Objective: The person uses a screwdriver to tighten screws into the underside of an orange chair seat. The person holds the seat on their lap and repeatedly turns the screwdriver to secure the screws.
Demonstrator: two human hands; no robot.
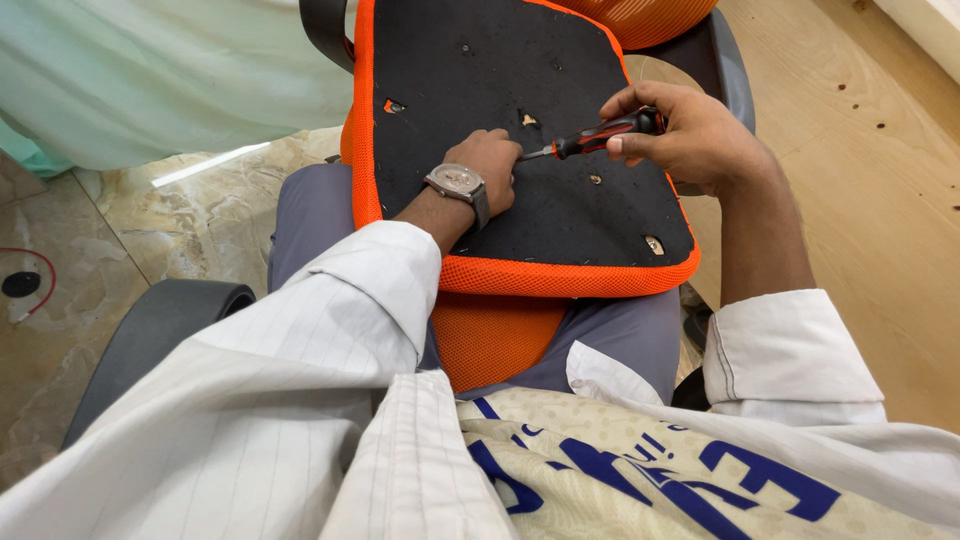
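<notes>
The person sits with an upturned chair seat [520, 130] across their lap, its black underside facing up and an orange mesh edge running round it. Pale marble floor [190, 215] lies off to their left and a wooden board surface [860, 150] to their right; a pale green cloth [150, 70] hangs at the upper left. A grey chair armrest [150, 335] curves by the left thigh, and another grey arm [735, 70] shows beyond the seat's far right corner. On the floor at far left a small black disc [20, 284] lies beside a thin red cable.

The left hand [490, 170], a wristwatch [458, 182] on it, rests curled on the black underside, knuckles up, fingers pressed near the tip of the tool and partly hiding the spot it meets. The right hand [690, 135] is closed round the red-and-black handle of a screwdriver [600, 135], whose shaft points leftward and lies low over the seat, near its middle. A few small fittings and holes dot the black panel, one by the near right corner [654, 244].
</notes>
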